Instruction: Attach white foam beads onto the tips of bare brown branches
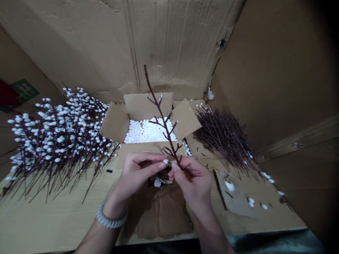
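Bare twig [160,114] upright above open carton [137,107] | right hand [192,185] pinching its lower stem, left hand [139,173] narrow beside it, contact unclear | risk: overbending could snap the stem

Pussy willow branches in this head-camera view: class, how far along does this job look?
Done: the large heap of budded branches looks finished. In hand: the left hand pinches a white bud beside a bare twig held by the right hand. Left: the heap of bare twigs and the open carton, with plenty of white beads inside.
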Demonstrator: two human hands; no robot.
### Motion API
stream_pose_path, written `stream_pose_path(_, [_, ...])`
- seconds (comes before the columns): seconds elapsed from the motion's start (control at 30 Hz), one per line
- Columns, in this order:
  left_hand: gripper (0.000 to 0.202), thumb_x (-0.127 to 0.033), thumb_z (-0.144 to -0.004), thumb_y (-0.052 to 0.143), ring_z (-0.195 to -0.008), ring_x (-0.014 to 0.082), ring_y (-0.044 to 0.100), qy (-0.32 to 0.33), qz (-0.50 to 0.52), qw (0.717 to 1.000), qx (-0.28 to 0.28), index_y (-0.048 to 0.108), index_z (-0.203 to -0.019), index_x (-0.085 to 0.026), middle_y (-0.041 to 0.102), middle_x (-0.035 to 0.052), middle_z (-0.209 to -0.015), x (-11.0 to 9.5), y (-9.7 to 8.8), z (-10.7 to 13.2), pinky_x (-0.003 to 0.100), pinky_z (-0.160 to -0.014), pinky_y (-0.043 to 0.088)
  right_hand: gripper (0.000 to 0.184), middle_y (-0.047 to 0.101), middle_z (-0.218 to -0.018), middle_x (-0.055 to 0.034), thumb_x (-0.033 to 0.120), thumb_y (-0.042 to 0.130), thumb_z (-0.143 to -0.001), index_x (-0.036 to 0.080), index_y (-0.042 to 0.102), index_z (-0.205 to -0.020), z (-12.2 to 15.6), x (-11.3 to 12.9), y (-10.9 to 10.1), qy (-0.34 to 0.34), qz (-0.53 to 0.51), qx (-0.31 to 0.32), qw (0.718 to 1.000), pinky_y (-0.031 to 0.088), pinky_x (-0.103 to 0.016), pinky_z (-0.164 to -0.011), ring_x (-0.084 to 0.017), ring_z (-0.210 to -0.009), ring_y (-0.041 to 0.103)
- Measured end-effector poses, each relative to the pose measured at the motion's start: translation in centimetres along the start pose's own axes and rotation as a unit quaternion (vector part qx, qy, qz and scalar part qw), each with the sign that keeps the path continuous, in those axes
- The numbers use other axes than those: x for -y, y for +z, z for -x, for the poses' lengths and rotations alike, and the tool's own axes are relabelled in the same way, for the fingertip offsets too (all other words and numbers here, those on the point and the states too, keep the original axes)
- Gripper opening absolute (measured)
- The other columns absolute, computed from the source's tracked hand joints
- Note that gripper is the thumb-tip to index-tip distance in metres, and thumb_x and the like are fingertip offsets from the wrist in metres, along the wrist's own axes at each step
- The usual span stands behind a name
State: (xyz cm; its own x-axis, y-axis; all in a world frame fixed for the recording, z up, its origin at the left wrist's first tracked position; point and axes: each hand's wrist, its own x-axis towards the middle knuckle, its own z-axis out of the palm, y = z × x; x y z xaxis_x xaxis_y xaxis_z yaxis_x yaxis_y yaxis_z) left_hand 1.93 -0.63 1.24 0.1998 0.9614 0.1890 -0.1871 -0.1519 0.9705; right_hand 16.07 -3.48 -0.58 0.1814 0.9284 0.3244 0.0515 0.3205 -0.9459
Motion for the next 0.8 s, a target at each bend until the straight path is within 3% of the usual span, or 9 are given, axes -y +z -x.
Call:
stream_pose_path(0.27, [0.013,-0.017,-0.063,0.082,-0.063,0.0158,0.073,-0.026,0.050,0.998,-0.010,0.078,-0.075,-0.022,0.077,0.0036,-0.073,-0.09,0.17,-0.10,0.019,-0.060,0.061,0.021,0.058,-0.053,0.0029,0.021,0.060,-0.078,0.020,0.049,-0.060,-0.02,-0.07,-0.25,-0.022,0.026,0.014,0.999,0.043,-0.021,-0.044,-0.011,-0.046,0.053])
stream_pose_path(0.47, [0.019,-0.006,-0.067,0.077,-0.066,0.0104,0.073,-0.010,0.027,1.000,0.009,0.078,-0.074,-0.024,0.078,0.0003,-0.075,-0.65,0.08,-0.06,0.010,-0.062,0.057,0.020,0.058,-0.051,0.0050,0.018,0.059,-0.077,0.021,0.049,-0.060,-0.05,-0.17,-0.15,-0.054,0.044,0.013,0.998,0.054,-0.030,-0.070,-0.011,-0.047,0.055])
stream_pose_path(0.6, [0.031,0.002,-0.068,0.072,-0.070,0.0089,0.073,0.026,-0.011,0.999,0.017,0.078,-0.077,-0.027,0.078,-0.0019,-0.080,-0.67,-0.01,-0.01,0.007,-0.065,0.056,0.021,0.057,-0.050,0.0054,0.018,0.059,-0.078,0.022,0.048,-0.060,-0.04,-0.13,-0.11,-0.065,0.043,0.010,0.997,0.055,-0.034,-0.077,-0.012,-0.048,0.056])
stream_pose_path(0.8, [0.037,0.006,-0.067,0.070,-0.070,0.0083,0.073,0.051,-0.029,0.998,0.019,0.078,-0.078,-0.029,0.077,-0.0030,-0.079,-0.58,0.01,0.09,0.007,-0.066,0.056,0.023,0.058,-0.050,0.0049,0.019,0.058,-0.079,0.022,0.046,-0.059,0.05,-0.12,-0.05,-0.063,0.036,0.011,0.997,0.055,-0.028,-0.060,-0.011,-0.043,0.055])
